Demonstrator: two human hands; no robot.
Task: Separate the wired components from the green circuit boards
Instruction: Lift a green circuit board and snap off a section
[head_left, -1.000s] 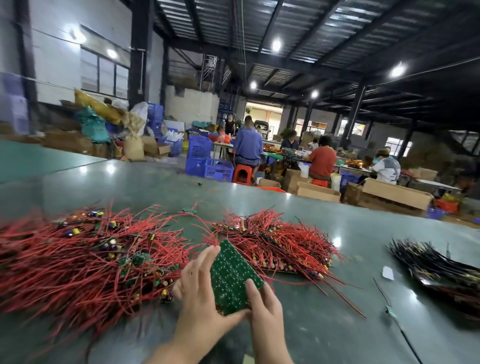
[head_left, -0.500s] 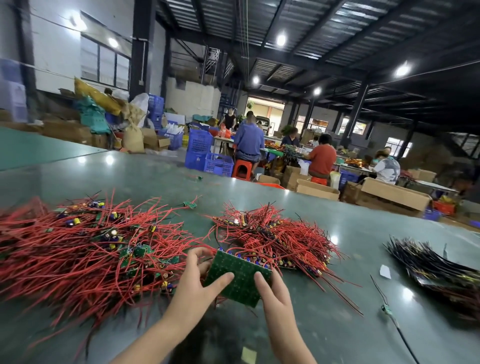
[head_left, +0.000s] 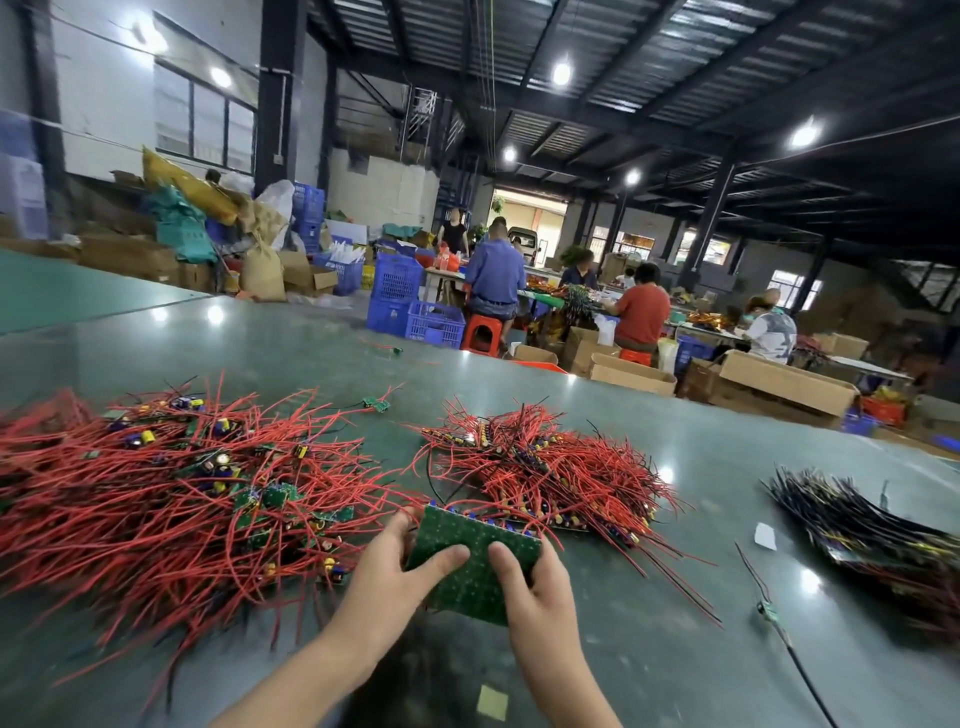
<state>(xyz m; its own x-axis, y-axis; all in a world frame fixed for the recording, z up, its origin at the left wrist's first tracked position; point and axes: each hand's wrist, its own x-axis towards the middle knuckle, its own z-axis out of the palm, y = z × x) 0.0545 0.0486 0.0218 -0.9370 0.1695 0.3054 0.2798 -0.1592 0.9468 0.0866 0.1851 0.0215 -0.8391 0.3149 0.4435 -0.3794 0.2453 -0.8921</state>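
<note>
Fingers of both hands clamp one green circuit board (head_left: 475, 564), low centre of the frame, just above the table (head_left: 675, 649). Left hand (head_left: 387, 582): thumb laid across the board's near face, other fingers curled behind its left edge. Right hand (head_left: 540, 584): thumb on the near face, other fingers wrapped round the right edge. Solder side faces the camera; blue component tops show along the far edge.

Progress, as a judgement: partway, with plenty left.
- Left of frame: large loose pile of red wires (head_left: 171, 499) with small green boards and capacitors mixed through it. Whether this is raw stock or separated pieces, cannot tell.
- Centre: second red-wire pile (head_left: 550, 473), tighter, components lined along its near edge, just behind the held board.
- Right edge: bundle of black-wired pieces (head_left: 857, 525), laid roughly parallel, well apart from the red piles.
- A lone wired piece (head_left: 769, 608) lies lower right; a white scrap (head_left: 764, 536) sits beyond it.
- The held board seems intact, so its separation is likely not yet done.

Containers: none on the table itself; everything lies in open heaps. Beyond the far table edge, open cardboard boxes (head_left: 789, 384) right of centre and blue plastic crates (head_left: 434, 325) at centre; their contents are hidden or too small to tell. Seated people work at benches in the background.
</note>
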